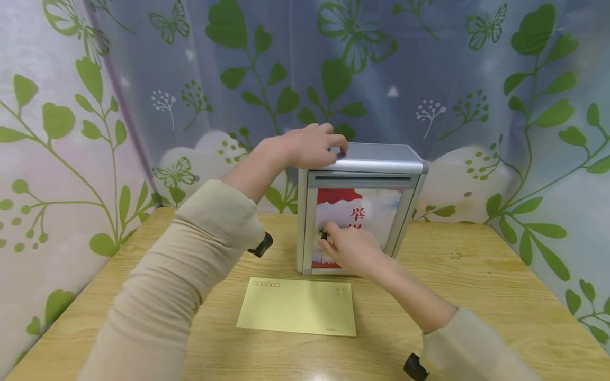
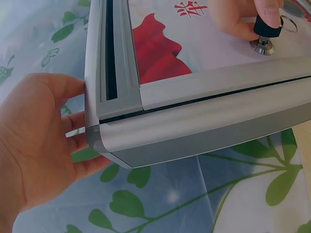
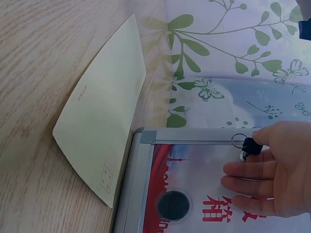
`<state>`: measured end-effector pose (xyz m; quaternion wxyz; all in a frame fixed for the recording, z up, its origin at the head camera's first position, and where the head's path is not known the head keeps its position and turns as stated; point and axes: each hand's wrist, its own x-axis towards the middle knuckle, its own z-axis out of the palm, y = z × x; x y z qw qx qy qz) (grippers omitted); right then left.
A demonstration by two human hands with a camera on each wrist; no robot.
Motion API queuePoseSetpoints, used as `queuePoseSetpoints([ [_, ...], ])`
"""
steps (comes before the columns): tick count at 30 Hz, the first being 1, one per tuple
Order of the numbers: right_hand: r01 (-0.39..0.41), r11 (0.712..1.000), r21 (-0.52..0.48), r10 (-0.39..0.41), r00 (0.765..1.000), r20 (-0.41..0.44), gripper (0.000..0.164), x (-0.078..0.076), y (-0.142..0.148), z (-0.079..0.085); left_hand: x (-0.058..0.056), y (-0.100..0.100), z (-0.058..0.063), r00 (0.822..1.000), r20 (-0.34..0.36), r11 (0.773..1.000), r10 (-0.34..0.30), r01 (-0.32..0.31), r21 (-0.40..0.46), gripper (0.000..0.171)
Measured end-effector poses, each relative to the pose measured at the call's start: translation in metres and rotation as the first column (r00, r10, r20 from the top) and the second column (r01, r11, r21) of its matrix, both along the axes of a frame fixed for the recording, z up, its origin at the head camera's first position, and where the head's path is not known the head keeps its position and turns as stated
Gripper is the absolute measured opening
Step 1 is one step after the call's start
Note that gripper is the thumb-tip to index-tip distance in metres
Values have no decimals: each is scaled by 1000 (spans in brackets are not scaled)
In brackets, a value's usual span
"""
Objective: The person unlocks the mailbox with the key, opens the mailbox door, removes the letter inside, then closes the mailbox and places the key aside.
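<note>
A silver-grey metal letter box (image 1: pixel 376 153) stands upright on the table, with a slot (image 1: pixel 362 181) near its top and a red-and-white poster (image 1: pixel 381 203) on its front. My left hand (image 1: pixel 312 148) rests on the box's top at the left corner. In the left wrist view its fingers touch that end of the box. At the poster's left edge, my right hand (image 1: pixel 357 248) pinches a black-headed key (image 2: pixel 268 28) between thumb and forefinger. The key's blade is in a round metal lock (image 2: pixel 263 47), and a thin key ring (image 3: pixel 238 141) hangs from its head.
A yellow envelope (image 1: pixel 295 307) lies flat on the wooden table (image 1: pixel 476 296) in front of the box. Behind stands a curtain (image 1: pixel 295 63) printed with leaves and butterflies. A dark round spot (image 3: pixel 173 205) shows low on the poster. Black wrist-camera pieces (image 1: pixel 261 245) stick out near both sleeves.
</note>
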<state>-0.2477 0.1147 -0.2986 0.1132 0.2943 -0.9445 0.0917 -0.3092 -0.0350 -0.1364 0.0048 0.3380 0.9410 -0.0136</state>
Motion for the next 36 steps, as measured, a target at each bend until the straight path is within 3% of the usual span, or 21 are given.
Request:
queuePoseSetpoints([
  [19,42,999,20,-41,999,-14,23,-3,-4,-3,1,-1,-3,1000,-8,999,-2,2,32,39],
  [27,27,999,-47,-33,992,-122,23,-5,-4,-9,0,-2,-6,999,-40,999,-2,4,40,39],
  [36,22,999,-30,-28,973,-230,31,-6,-5,-12,0,-2,-6,999,-49,999,2,-1,34,38],
])
